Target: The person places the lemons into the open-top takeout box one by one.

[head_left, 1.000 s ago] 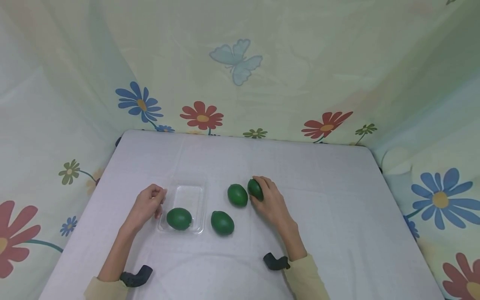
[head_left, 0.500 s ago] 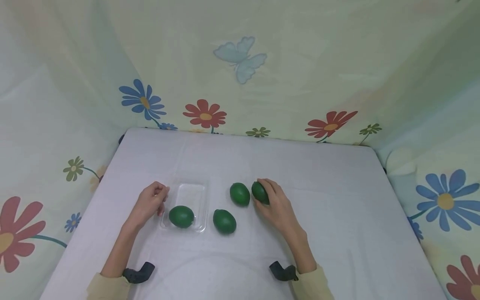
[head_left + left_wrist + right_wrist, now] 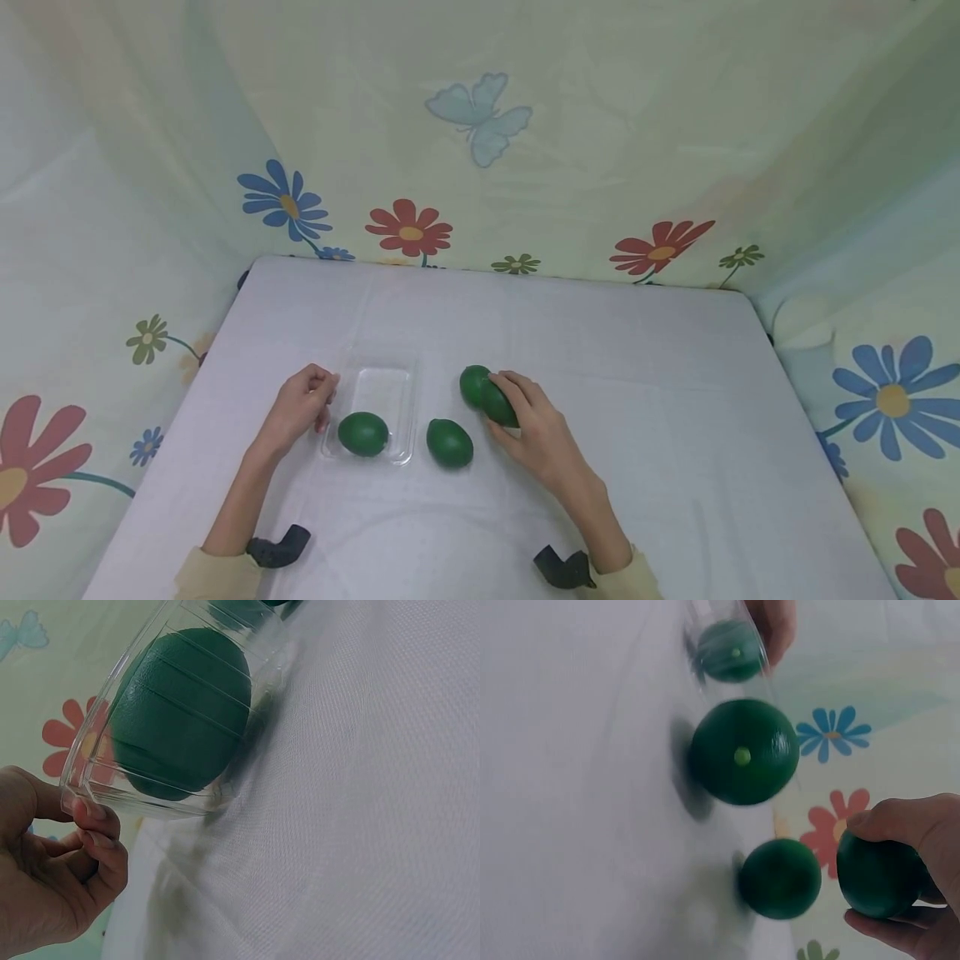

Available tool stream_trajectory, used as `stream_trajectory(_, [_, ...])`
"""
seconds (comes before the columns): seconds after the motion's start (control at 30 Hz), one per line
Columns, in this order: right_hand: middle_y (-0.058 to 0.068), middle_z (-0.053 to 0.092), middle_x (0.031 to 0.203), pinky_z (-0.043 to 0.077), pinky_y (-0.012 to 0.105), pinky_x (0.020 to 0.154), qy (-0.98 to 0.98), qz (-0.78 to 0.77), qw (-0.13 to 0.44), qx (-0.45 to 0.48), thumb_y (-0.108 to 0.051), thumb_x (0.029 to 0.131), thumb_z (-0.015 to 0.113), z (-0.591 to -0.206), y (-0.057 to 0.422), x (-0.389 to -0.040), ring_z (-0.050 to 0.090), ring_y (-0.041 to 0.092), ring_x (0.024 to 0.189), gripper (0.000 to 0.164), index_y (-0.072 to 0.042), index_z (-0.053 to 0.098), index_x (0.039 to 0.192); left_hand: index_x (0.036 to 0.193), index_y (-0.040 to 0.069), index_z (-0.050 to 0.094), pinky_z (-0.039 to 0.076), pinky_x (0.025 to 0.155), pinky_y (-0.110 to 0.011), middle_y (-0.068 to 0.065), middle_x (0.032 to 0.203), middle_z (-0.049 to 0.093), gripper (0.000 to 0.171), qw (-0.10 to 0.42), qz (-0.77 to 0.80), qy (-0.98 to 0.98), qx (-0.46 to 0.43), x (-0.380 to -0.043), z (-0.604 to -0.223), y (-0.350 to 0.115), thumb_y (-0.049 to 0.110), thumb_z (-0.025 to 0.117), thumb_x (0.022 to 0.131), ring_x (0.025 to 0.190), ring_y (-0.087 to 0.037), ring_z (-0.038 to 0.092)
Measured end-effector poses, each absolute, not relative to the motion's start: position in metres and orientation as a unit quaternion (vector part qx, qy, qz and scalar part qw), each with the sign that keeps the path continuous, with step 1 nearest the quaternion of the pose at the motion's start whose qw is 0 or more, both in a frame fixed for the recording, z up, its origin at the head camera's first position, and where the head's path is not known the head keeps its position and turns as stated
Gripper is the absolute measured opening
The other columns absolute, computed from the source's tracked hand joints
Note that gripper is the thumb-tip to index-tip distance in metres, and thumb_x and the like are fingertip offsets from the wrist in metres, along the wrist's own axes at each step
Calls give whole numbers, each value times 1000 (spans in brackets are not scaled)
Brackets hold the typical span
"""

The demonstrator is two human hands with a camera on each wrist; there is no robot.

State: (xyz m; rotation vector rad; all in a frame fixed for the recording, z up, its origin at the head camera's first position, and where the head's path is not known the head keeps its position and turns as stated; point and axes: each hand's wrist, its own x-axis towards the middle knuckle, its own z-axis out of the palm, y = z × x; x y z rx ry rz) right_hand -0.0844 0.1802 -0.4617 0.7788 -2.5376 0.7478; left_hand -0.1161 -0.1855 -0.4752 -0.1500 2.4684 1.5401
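My right hand (image 3: 546, 442) grips a green lime (image 3: 877, 877) between thumb and fingers. In the head view that lime overlaps a second lime (image 3: 472, 385) standing on the table; the right wrist view shows it raised off the cloth. A third lime (image 3: 449, 443) lies nearer to me, just right of a clear plastic container (image 3: 403, 417). Inside the container, at its near end, sits another lime (image 3: 363, 433). My left hand (image 3: 298, 408) pinches the container's left rim between thumb and curled fingers, seen up close in the left wrist view.
A white cloth (image 3: 637, 483) covers the table, with faint creases. Behind it and at both sides hangs a flowered curtain (image 3: 570, 167). Dark wrist mounts (image 3: 277, 547) are strapped near both sleeves.
My right hand has carried its lime left and towards me, so it overlaps the second lime in the head view. The left hand keeps its pinch on the container.
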Motion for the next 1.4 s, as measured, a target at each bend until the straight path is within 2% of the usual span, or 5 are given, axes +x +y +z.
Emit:
stream_trajectory(0.23, [15, 58, 136, 60, 37, 91, -889, 278, 177, 318, -10, 80, 89, -459, 162, -79, 66, 32, 121, 67, -5, 57, 139, 120, -6, 52, 47, 51, -26, -13, 88, 60, 37, 117, 523, 843, -52, -114, -477, -184, 29, 50, 109, 53, -14, 56])
stream_trajectory(0.5, [12, 59, 138, 61, 33, 89, -888, 280, 148, 333, -16, 84, 87, -455, 140, -83, 68, 26, 117, 67, -9, 55, 142, 118, -6, 52, 47, 51, -26, -15, 88, 60, 34, 112, 518, 846, -57, -115, -479, -184, 27, 50, 109, 52, -14, 56])
stream_trajectory(0.87, [11, 60, 138, 58, 38, 97, -880, 290, 137, 351, -18, 86, 85, -445, 114, -92, 65, 24, 121, 65, -10, 55, 143, 119, -6, 53, 48, 51, -26, -13, 88, 60, 36, 112, 512, 850, -57, -116, -477, -183, 29, 49, 110, 54, -13, 56])
stream_trajectory(1.13, [11, 60, 138, 57, 33, 97, -872, 319, 119, 352, -22, 89, 82, -442, 87, -103, 65, 23, 122, 62, -9, 54, 143, 116, -5, 53, 48, 52, -27, -14, 87, 60, 34, 113, 516, 847, -58, -117, -479, -185, 28, 49, 110, 53, -13, 56])
stream_trajectory(1.4, [10, 59, 141, 56, 36, 101, -876, 376, 42, 299, -25, 93, 79, -446, 60, -112, 63, 22, 125, 61, -10, 52, 146, 116, -5, 52, 48, 52, -27, -15, 87, 59, 33, 114, 517, 847, -54, -119, -477, -186, 27, 49, 110, 53, -15, 55])
